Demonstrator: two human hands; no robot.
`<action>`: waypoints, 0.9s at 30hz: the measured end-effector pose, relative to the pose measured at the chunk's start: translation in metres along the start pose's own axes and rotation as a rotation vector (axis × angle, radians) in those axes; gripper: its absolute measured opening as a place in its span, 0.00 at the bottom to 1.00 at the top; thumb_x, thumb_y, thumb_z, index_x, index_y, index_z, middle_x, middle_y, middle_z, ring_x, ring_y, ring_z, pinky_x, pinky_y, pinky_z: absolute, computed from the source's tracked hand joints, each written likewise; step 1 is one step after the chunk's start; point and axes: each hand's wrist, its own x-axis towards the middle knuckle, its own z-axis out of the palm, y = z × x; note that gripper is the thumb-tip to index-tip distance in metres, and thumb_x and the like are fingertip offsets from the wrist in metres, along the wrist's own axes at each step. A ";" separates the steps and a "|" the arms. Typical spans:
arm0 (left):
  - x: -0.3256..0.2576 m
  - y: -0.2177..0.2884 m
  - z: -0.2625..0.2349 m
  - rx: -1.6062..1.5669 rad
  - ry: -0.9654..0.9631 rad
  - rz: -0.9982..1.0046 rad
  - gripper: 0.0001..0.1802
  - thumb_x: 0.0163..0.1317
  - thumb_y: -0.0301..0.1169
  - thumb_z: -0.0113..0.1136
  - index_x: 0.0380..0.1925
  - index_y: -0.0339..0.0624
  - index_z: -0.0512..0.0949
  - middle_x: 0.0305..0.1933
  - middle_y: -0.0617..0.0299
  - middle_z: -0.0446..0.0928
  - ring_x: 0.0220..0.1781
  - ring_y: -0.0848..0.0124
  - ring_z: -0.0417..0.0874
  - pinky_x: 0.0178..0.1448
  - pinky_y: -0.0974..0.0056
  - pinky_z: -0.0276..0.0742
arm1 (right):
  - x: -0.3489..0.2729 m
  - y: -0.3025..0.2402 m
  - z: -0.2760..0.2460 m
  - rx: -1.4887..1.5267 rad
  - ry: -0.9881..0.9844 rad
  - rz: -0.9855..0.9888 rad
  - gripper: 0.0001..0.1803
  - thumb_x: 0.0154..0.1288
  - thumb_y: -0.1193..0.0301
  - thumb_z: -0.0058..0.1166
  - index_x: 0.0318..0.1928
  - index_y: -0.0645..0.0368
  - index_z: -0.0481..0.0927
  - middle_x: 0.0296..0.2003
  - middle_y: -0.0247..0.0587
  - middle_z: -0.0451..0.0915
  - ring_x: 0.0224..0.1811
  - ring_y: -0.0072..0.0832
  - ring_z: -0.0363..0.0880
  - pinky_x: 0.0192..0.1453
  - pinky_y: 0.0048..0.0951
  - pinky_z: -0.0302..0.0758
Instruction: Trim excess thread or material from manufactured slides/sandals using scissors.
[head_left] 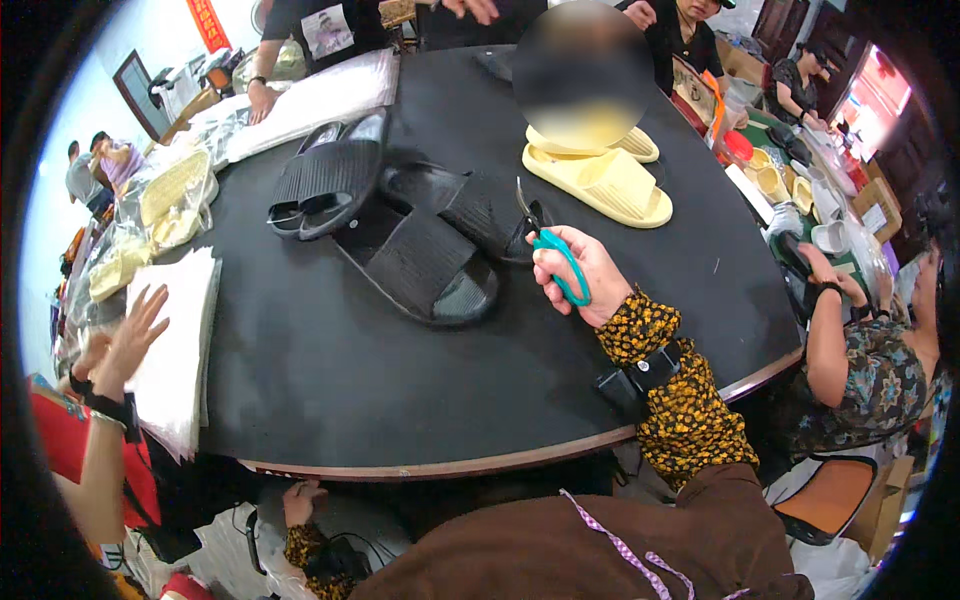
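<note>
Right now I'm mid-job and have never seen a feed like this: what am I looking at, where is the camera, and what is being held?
This is one wide fisheye camera worn on a person's head, looking down; straight edges bend near the rim. There is no machine, only bare hands. The right hand grips small teal-handled scissors, blades pointing at the black slippers on the round dark table. The left hand is low, below the table edge, holding nothing that I can see. A pair of yellow slippers lies farther back. Stacks of clear bags sit at the left edge. Other people's hands work around the table.
</note>
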 end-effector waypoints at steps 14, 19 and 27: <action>0.025 0.400 -0.045 -0.191 -0.479 0.333 0.11 0.59 0.22 0.51 0.41 0.28 0.74 0.32 0.54 0.80 0.32 0.71 0.81 0.40 0.70 0.76 | -0.011 0.003 -0.021 -0.045 0.058 0.010 0.16 0.59 0.69 0.55 0.47 0.60 0.70 0.23 0.32 0.72 0.15 0.15 0.69 0.12 0.17 0.65; 0.080 0.453 -0.029 -0.082 -0.382 0.494 0.11 0.58 0.23 0.54 0.41 0.32 0.74 0.33 0.55 0.78 0.36 0.69 0.80 0.41 0.69 0.76 | -0.011 0.003 -0.030 -0.052 0.108 -0.009 0.18 0.59 0.67 0.56 0.48 0.60 0.71 0.23 0.32 0.73 0.16 0.15 0.70 0.13 0.16 0.65; 0.176 0.487 0.018 0.041 -0.161 0.689 0.17 0.57 0.28 0.57 0.47 0.33 0.72 0.43 0.54 0.74 0.36 0.67 0.79 0.40 0.67 0.75 | -0.011 0.008 -0.028 -0.009 0.045 -0.073 0.18 0.59 0.68 0.57 0.48 0.61 0.70 0.23 0.33 0.73 0.15 0.16 0.70 0.12 0.18 0.65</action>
